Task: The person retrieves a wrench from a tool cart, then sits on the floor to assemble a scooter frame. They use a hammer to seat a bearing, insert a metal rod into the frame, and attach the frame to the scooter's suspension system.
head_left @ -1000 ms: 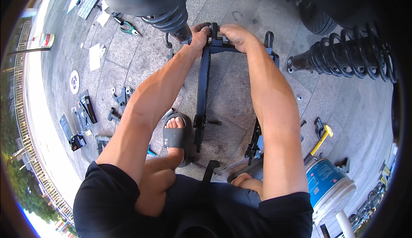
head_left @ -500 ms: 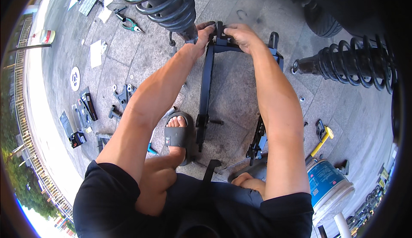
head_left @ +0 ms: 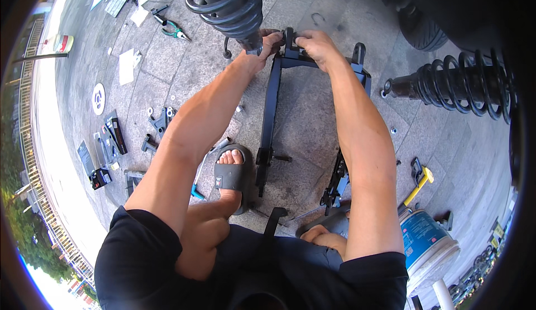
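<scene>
You are kneeling over a big black metal frame (head_left: 272,103) that is lying on the grey stone floor (head_left: 184,47). Its long bars are running straight away from you, from your knees to its far end. Your left hand (head_left: 267,43) is curling shut around the far crossbar, right beside the bottom of a big black coil spring (head_left: 226,3). Your right hand (head_left: 312,43) is gripping the same crossbar, fingers closed on it, just beside your left. A second coil spring (head_left: 455,84) is lying on its side to your right, well apart from the frame. Bare floor is showing between the two long bars and to the right of the frame. A round blue and white bucket (head_left: 427,243) is sitting low on your right, with a yellow-handled tool (head_left: 417,184) near it. White paper sheets (head_left: 127,64) and a round white and blue sticker (head_left: 98,98) are lying far to your left. Green-handled pliers (head_left: 174,29) are resting near the papers.
</scene>
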A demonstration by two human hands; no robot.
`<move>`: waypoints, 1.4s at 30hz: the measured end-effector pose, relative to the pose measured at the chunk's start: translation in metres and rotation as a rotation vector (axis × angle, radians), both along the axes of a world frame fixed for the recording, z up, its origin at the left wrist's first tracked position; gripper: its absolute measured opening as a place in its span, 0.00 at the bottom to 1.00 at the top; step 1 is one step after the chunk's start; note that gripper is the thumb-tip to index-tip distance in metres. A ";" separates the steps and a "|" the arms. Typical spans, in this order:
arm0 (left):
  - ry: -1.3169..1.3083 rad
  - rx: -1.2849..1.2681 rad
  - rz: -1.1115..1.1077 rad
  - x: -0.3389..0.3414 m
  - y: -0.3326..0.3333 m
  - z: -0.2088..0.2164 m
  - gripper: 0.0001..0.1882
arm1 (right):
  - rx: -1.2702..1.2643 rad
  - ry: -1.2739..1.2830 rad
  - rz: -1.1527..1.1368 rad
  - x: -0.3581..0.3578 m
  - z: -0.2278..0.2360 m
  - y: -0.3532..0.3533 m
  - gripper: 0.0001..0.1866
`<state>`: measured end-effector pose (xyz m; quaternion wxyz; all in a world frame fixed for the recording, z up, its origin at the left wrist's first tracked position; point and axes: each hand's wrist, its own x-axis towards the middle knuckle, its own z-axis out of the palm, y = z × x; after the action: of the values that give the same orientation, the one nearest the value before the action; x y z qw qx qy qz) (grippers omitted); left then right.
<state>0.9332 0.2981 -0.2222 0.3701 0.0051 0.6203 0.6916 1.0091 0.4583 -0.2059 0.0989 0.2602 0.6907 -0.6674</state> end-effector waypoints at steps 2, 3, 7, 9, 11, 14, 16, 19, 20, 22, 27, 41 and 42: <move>-0.040 0.025 0.036 0.001 0.001 0.000 0.14 | 0.031 0.015 -0.008 0.002 0.003 -0.001 0.18; -0.034 0.007 0.047 0.001 0.001 0.001 0.14 | 0.058 0.012 -0.009 0.002 0.005 -0.001 0.18; -0.033 -0.011 0.042 0.002 0.002 0.003 0.15 | 0.150 0.000 -0.005 0.004 0.014 -0.003 0.19; -0.026 -0.029 0.036 0.002 0.003 0.004 0.15 | 0.181 0.003 -0.005 0.004 0.017 -0.005 0.20; -0.030 -0.062 0.043 0.002 0.003 0.006 0.15 | 0.203 0.012 -0.007 0.005 0.020 -0.006 0.20; -0.003 -0.109 0.037 0.003 0.004 0.010 0.15 | 0.219 0.000 -0.032 0.005 0.020 -0.006 0.20; -0.007 -0.107 0.043 0.004 0.004 0.013 0.15 | 0.273 -0.013 -0.030 0.005 0.017 -0.007 0.20; -0.037 -0.109 0.044 0.003 0.004 0.016 0.14 | 0.385 -0.033 -0.053 0.002 0.010 -0.009 0.20; -0.038 -0.107 0.042 0.002 0.003 0.016 0.15 | 0.411 -0.033 -0.026 0.000 0.008 -0.008 0.20; -0.057 -0.112 0.014 -0.001 0.003 0.014 0.15 | 0.477 -0.049 -0.002 -0.001 0.005 -0.007 0.20; -0.094 -0.085 0.010 -0.007 0.004 0.006 0.15 | 0.467 -0.074 -0.029 0.000 0.004 -0.003 0.20; -0.081 -0.068 -0.043 -0.015 0.000 -0.007 0.13 | 0.428 -0.014 -0.043 0.002 -0.002 0.002 0.17; -0.092 -0.058 -0.042 -0.015 0.000 -0.007 0.13 | 0.435 -0.014 -0.043 0.002 -0.002 0.001 0.17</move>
<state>0.9185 0.2979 -0.2289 0.4126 -0.0243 0.6223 0.6648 1.0109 0.4597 -0.2077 0.0310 0.2946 0.8122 -0.5026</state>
